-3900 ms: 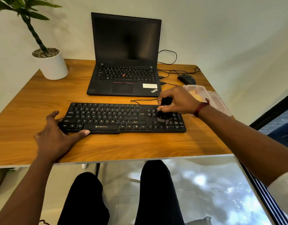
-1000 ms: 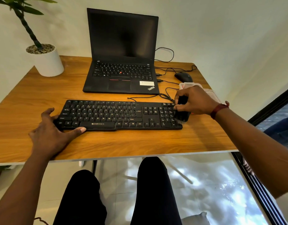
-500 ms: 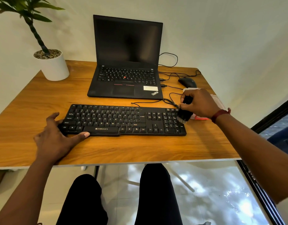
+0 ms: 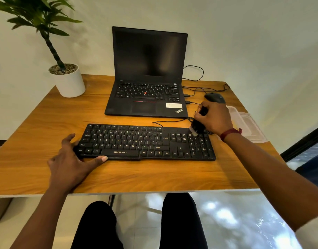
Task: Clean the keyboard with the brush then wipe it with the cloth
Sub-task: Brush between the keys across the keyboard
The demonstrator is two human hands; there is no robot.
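The person sits at a wooden table (image 4: 38, 126), knees showing under its near edge. A black keyboard (image 4: 145, 142) lies across the middle. The left hand (image 4: 72, 160) rests flat at its 8 o'clock corner, thumb along the front edge. The right hand (image 4: 214, 117) grips a black brush (image 4: 196, 125), bristles touching the keyboard's 1 o'clock corner above the number pad. At 12 o'clock stands an open laptop (image 4: 147, 76), screen dark; a potted plant (image 4: 68, 79) at 10 o'clock, a mouse (image 4: 214, 97) and clear plastic container (image 4: 248, 126) at 2 o'clock.
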